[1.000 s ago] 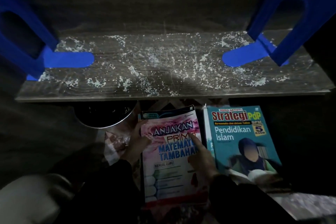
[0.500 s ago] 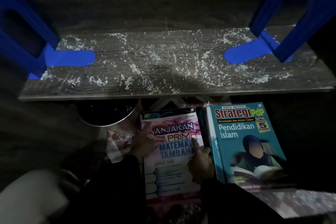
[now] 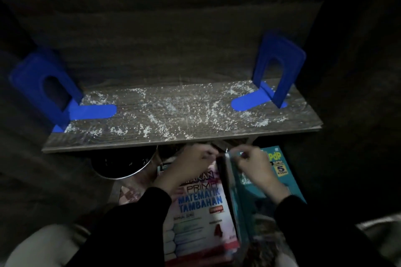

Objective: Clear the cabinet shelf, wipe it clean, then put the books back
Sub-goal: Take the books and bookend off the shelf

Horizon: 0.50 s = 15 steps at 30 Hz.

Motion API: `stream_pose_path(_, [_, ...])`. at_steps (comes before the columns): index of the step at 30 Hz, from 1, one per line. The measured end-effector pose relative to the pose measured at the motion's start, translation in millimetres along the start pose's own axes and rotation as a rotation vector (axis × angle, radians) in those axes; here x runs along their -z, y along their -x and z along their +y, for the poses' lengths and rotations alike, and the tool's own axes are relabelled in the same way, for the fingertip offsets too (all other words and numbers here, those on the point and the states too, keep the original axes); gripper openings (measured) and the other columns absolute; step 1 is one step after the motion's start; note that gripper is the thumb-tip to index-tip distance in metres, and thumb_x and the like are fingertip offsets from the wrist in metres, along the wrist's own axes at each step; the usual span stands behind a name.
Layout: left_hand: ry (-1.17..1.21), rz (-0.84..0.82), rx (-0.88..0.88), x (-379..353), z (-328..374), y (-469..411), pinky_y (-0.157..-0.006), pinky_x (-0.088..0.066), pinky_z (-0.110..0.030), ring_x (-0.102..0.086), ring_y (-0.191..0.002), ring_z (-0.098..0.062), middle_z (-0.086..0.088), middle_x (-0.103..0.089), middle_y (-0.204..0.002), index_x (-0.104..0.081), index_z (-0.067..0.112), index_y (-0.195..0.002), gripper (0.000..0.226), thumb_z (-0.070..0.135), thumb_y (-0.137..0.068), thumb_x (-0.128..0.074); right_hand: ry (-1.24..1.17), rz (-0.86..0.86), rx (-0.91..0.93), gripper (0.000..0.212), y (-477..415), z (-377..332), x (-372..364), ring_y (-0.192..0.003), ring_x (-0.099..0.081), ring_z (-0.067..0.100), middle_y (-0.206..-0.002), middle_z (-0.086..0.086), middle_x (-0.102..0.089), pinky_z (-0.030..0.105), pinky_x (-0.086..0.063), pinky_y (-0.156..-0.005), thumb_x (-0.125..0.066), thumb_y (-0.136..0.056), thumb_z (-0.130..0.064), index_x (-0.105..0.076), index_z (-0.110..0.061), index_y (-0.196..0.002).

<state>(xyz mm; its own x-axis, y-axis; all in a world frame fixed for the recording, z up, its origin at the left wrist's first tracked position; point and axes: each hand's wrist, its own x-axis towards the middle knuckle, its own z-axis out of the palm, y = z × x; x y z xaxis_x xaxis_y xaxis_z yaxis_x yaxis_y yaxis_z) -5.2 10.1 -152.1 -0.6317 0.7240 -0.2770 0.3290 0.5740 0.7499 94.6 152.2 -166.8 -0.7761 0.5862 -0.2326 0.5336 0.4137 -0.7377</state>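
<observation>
Dim view down onto a wooden cabinet shelf (image 3: pixel 91 140) with no books on it. It holds a blue bookend (image 3: pixel 41 84) at its left end, a scatter of white crumbs (image 3: pixel 173 110) across the middle, and a second blue bookend (image 3: pixel 280 65) at the right. Below the shelf's front edge, to the left, sits a round dark bowl (image 3: pixel 121 163) with a metal rim and pale specks inside.

Right of the bowl, two books lie side by side on a patterned cloth (image 3: pixel 128 195). The left hand (image 3: pixel 191 169) lies over the top of the pink maths book (image 3: pixel 195 212), fingers curled at its upper edge. Blur hides whether it grips. The right hand (image 3: pixel 256 167) grips the teal book (image 3: pixel 256 193) at its upper left corner, with that side raised off the pink one.

Both hands are just below the shelf's front edge — the stretch between the bookends is open.
</observation>
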Motion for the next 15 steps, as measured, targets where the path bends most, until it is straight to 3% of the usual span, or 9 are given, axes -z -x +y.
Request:
stream_pose_path(4, [-0.441, 0.278, -0.091, 21.2, 44.7, -3.7, -0.091, -0.045, -0.033, -0.055, -0.107, -0.020, -0.001, -0.055, -0.128, -0.060, 0.020, -0.122, 0.029, 0.025, -0.099, -0.042, -0.184, 0.560, 0.145, 0.015, -19.8, -33.1, 81.8, -0.080, -0.063, 0.028, -0.085, 0.005, -0.067, 0.041, -0.051, -0.075, -0.058, -0.089, -0.010, -0.066, -0.020, -0.098])
stream_pose_path(7, [-0.675, 0.244, 0.025, 18.4, 52.7, -2.8, -0.094, -0.043, -0.033, -0.052, -0.116, -0.022, -0.003, -0.055, -0.129, -0.058, 0.016, -0.123, 0.032, 0.022, -0.099, -0.038, -0.137, 0.802, 0.134, 0.035, -38.6, -48.1, 124.6, -0.097, -0.058, 0.025, -0.112, 0.010, -0.057, 0.037, -0.043, -0.085, -0.062, -0.086, -0.015, -0.053, -0.017, -0.120])
stream_pose_path(9, [-0.722, 0.198, 0.074, 14.9, 52.0, 1.0, -0.096, -0.042, -0.034, -0.052, -0.116, -0.023, -0.004, -0.057, -0.126, -0.059, 0.014, -0.121, 0.031, 0.020, -0.097, -0.039, -0.053, 0.711, 0.017, 0.051, -58.5, -51.6, 141.3, -0.110, -0.054, 0.028, -0.130, 0.012, -0.047, 0.038, -0.041, -0.091, -0.065, -0.087, -0.022, -0.043, -0.019, -0.132])
stream_pose_path(11, [-0.732, 0.183, 0.076, 13.6, 47.7, 2.3, -0.098, -0.041, -0.034, -0.052, -0.118, -0.023, -0.001, -0.054, -0.132, -0.060, 0.016, -0.121, 0.032, 0.018, -0.096, -0.040, 0.032, 0.550, -0.057, 0.052, -77.5, -52.7, 149.3, -0.116, -0.052, 0.033, -0.134, 0.013, -0.044, 0.044, -0.043, -0.098, -0.066, -0.088, -0.028, -0.043, -0.021, -0.135])
stream_pose_path(15, [-0.707, 0.175, 0.050, 16.5, 46.2, 1.1, -0.104, -0.037, -0.032, -0.049, -0.123, -0.021, 0.002, -0.050, -0.137, -0.059, 0.019, -0.124, 0.034, 0.017, -0.096, -0.040, 0.099, 0.426, -0.031, 0.030, -91.5, -56.6, 152.6, -0.105, -0.058, 0.030, -0.115, 0.009, -0.061, 0.037, -0.046, -0.084, -0.057, -0.094, -0.030, -0.058, -0.021, -0.123])
